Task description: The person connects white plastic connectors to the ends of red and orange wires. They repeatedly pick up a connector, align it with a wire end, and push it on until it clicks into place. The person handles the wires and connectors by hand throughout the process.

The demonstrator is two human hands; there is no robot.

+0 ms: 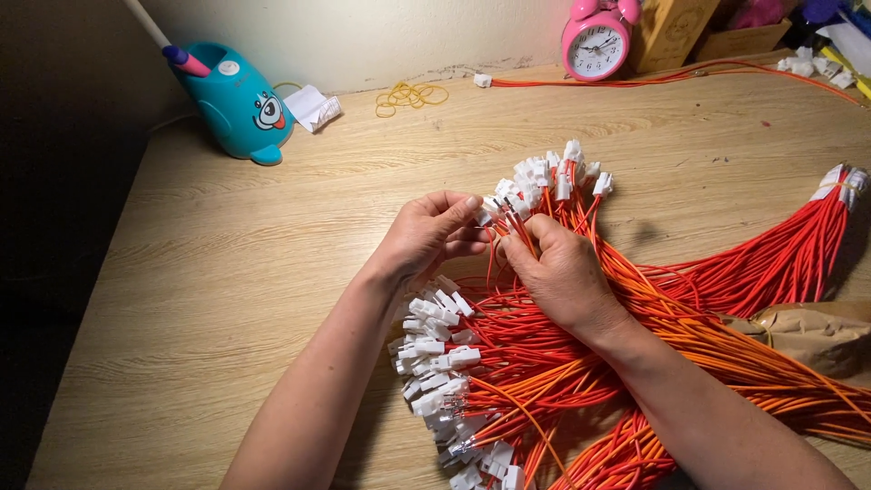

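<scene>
My left hand [426, 234] and my right hand [561, 272] meet over a big pile of red and orange wires [689, 345] on a wooden table [227, 272]. Each wire ends in a small white plastic connector. Both hands pinch a few wires just below a fan of white connectors [549, 177] that stick up beyond my fingers. A second cluster of white connectors [435, 363] lies under my left wrist.
A tied bundle of red wires [798, 245] lies at the right beside brown paper [812, 331]. At the back stand a teal cartoon pen holder [238, 100], yellow rubber bands [410, 95], a pink alarm clock [596, 41] and a long red wire [671, 77].
</scene>
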